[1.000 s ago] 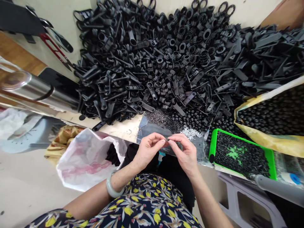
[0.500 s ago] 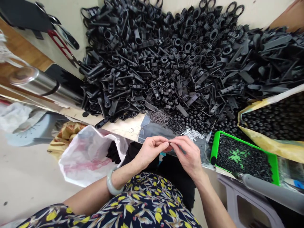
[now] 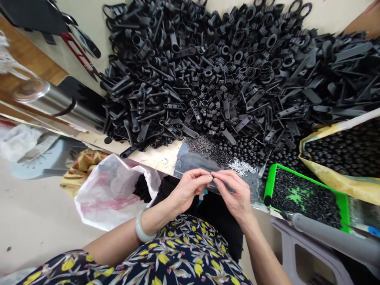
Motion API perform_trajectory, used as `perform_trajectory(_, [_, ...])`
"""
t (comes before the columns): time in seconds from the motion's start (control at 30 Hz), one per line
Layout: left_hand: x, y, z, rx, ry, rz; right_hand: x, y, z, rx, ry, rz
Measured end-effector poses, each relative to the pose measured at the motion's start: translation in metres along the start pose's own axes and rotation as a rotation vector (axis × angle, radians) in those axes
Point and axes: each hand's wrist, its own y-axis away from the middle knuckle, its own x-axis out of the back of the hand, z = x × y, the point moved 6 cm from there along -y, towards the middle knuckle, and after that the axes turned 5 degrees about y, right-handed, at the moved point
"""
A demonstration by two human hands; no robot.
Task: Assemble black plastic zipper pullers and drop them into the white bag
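Note:
My left hand (image 3: 191, 188) and my right hand (image 3: 234, 192) meet fingertip to fingertip over the table's front edge. Both are pinched closed around a tiny dark piece (image 3: 211, 177), mostly covered by the fingers and too small to name. Just beyond the hands lie a small heap of silvery pins (image 3: 242, 167), black beads (image 3: 246, 149) and fine brownish bits (image 3: 202, 145). A green tray (image 3: 268, 184) of small black parts, with some green ones in the middle, sits right of my right hand.
Black plastic levers and rings (image 3: 190, 71) are heaped across the table. A yellow-edged bag (image 3: 320, 164) of black balls lies at right, near a grey handled tool (image 3: 326, 233). Left are a steel flask (image 3: 44, 99), red-handled scissors (image 3: 75, 51) and a white bag (image 3: 101, 198).
My fingers have shifted slightly at the pinch, and the tiny piece stays between them. The view has moved a little; the surroundings look the same.

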Motion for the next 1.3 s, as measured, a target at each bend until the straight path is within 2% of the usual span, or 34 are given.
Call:
perform_trajectory(0.2, [-0.004, 0.000, -0.001, 0.064, 0.123, 0.043, -0.003, 0.003, 0.000, -0.041, 0.005, 0.079])
perform_trajectory(0.4, [-0.005, -0.001, -0.005, 0.105, 0.167, 0.019, -0.005, 0.003, 0.001, -0.074, 0.011, 0.113])
perform_trajectory(0.83, [-0.008, 0.003, -0.008, 0.108, 0.211, 0.052, -0.003, 0.004, -0.009, 0.150, 0.240, 0.153])
perform_trajectory(1.0, [-0.005, 0.003, -0.011, 0.091, 0.200, 0.048, -0.004, 0.004, -0.006, 0.164, 0.224, 0.105])
perform_trajectory(1.3, [-0.005, 0.004, -0.012, 0.083, 0.179, 0.091, -0.004, 0.000, -0.009, 0.174, 0.258, 0.105])
